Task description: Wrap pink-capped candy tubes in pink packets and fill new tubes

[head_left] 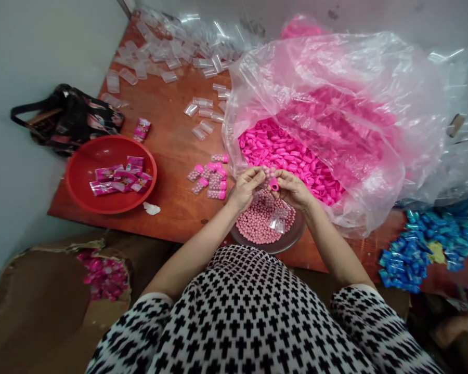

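My left hand (248,184) pinches a small clear container (268,175) of pink candy balls above a bowl. Close against it, my right hand (291,188) grips a bright pink cap (273,184) with its hollow side showing. Below both hands, the bowl (296,236) holds loose pink candy balls (253,226) and a clear container (278,222) lying among them. Several filled containers with pink caps (215,182) lie on the table left of my hands. Behind my hands, a large clear plastic bag (374,202) spills out many pink caps (273,148).
A red bowl (72,176) with pink packets stands at left, a dark handbag (97,117) behind it. Empty clear containers (171,57) cover the back of the wooden table (171,218). Blue packets (405,259) lie right, near another person's arm (458,324). A cardboard box (31,311) stands lower left.
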A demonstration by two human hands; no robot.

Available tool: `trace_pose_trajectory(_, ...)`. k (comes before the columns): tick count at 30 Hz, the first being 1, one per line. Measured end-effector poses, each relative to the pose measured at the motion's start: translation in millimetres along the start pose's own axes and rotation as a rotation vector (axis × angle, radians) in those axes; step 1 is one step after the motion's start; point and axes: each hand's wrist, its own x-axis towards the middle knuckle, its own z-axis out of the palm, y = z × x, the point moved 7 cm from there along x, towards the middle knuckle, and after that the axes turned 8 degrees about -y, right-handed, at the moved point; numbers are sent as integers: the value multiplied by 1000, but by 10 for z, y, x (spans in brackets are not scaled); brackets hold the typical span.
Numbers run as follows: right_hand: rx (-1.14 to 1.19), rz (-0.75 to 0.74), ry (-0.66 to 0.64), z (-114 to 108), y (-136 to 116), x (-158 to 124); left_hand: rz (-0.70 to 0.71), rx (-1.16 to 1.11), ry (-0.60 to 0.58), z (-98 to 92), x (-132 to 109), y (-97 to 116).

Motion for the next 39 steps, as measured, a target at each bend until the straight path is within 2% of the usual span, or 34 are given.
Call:
trace_pose_trajectory(2,-102,-23,24,1,-1,-79,15,-77,28,25,-73,-12)
trace_pose_trajectory(4,-304,-84,76,1,-68,-169,39,-129,57,60,-143,-7)
trace_pose_trajectory(8,-1037,-339,274,146,-373,-399,38,-157,93,156,-250,14)
trace_pose_trajectory(10,-1388,-425,312,294,-443,-481,29,-163,90,196,-295,20)
trace_pose_trajectory(12,-1586,-440,321,365,-445,-515,39,-148,80,208,-339,27)
trace_pose_trajectory(14,-1612,-435,376,338,-462,-540,46,-114,62,194,-381,15)
trace_pose_trajectory(17,-1385,-469,459,242,-538,-589,44,-60,36,139,-430,-35)
trace_pose_trajectory(20,-1177,-497,386,281,-601,-603,100,115,37,60,-459,-11)
trace_pose_trajectory(25,-1139,-532,259,489,-743,-621,263,536,21,11,-479,190)
trace_pose_trajectory(29,-1315,-566,-68,716,-688,-555,246,557,-38,-21,-443,190)
trace_pose_trajectory(31,-1438,-602,-180,772,-599,-532,233,528,-36,-44,-432,167)
trace_pose_trajectory(34,-1536,-611,-205,718,-464,-510,217,526,-32,-46,-440,153)
trace_pose_trajectory(39,-1594,-591,-128,554,-359,-558,233,678,-2,-79,-479,218)
